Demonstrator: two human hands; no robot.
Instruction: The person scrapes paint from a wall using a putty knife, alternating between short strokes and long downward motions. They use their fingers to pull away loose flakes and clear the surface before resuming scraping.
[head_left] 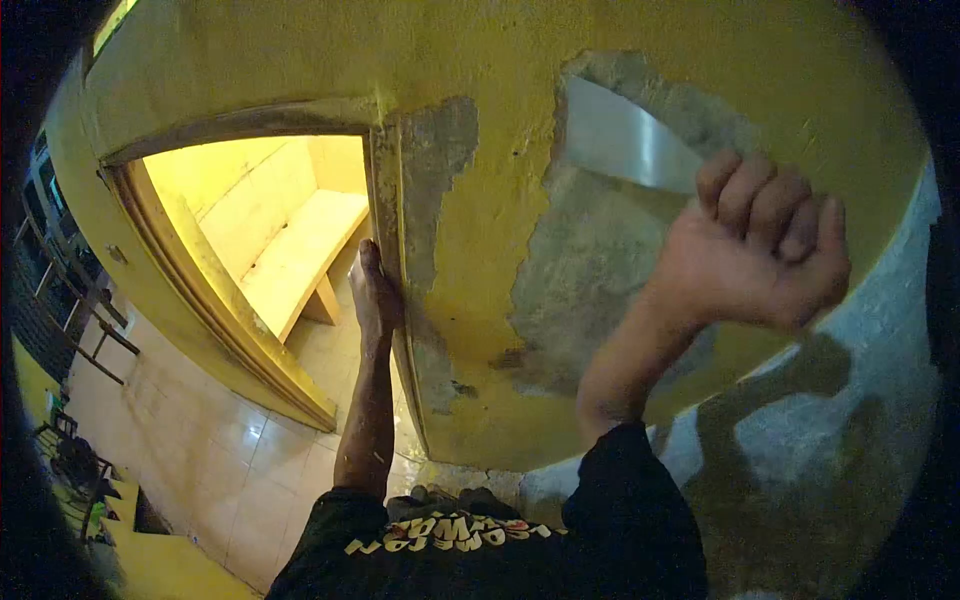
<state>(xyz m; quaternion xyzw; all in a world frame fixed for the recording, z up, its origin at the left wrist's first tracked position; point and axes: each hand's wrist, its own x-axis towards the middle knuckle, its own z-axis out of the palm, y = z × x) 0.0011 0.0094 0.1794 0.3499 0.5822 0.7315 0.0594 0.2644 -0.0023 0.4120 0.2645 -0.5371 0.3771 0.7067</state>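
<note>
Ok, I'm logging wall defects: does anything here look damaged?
The yellow wall looks damaged: its coating is missing in ragged grey patches, one beside the doorframe and a larger one near the right hand, exposing a dull surface.

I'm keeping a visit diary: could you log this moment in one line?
left hand: on doorframe | right hand: gripping shiny flat sheet | yellow wall: patchy
</note>
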